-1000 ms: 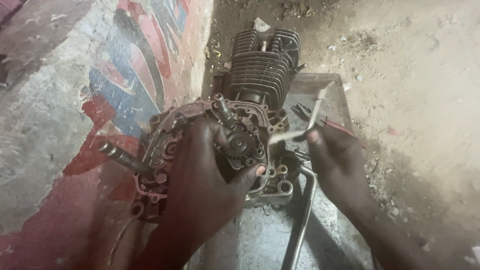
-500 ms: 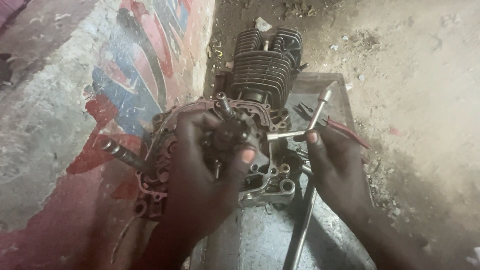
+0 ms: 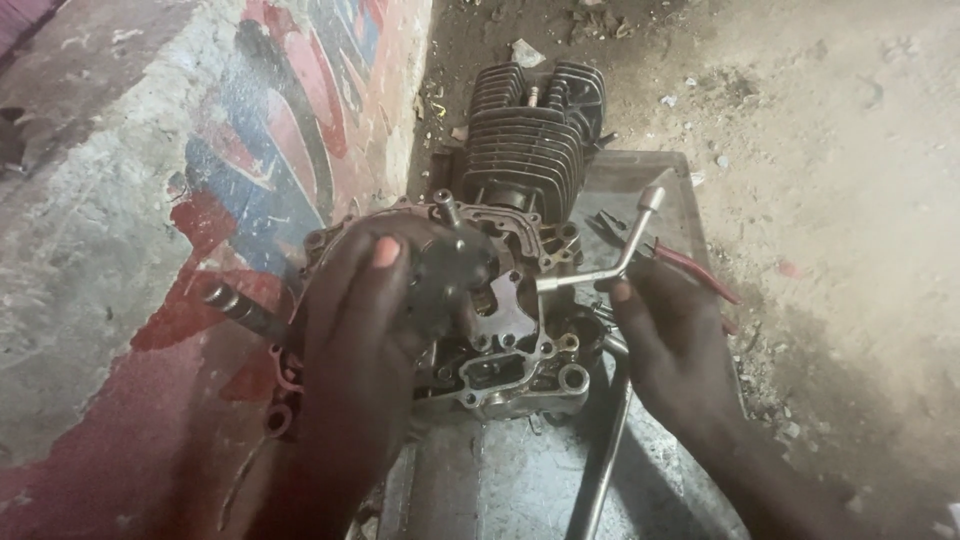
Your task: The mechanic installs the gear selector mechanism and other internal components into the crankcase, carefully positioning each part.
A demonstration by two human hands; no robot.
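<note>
A person crouches over a stripped small engine (image 3: 500, 300) lying on a dented metal tray (image 3: 640, 180) on a dusty workshop floor, with a wall painted in red, blue and white (image 3: 250, 150) running along its left side. The engine's dark finned cylinder (image 3: 525, 140) points away from the worker, while the opened crankcase (image 3: 510, 360), its gasket face and bolt holes exposed, lies nearest.

The left hand (image 3: 370, 340) reaches over the middle of the crankcase, its fingers closed around a dark round gear part (image 3: 450, 270) that sits at the centre of the open case; the thumb lies on top, nail up. A short stud (image 3: 447, 208) stands upright just beyond it, and a steel shaft (image 3: 235, 305) juts out of the case toward the wall.

The right hand (image 3: 670, 340) grips the stem of a T-handle socket wrench (image 3: 625, 255), one arm of which reaches left to meet the case edge beside the gear part, while another rises toward the top of the tray. A longer metal bar (image 3: 605, 450) lies along the tray beneath the right wrist. Red-handled pliers (image 3: 690, 265) rest on the tray just behind that hand, partly hidden by the wrench.
</note>
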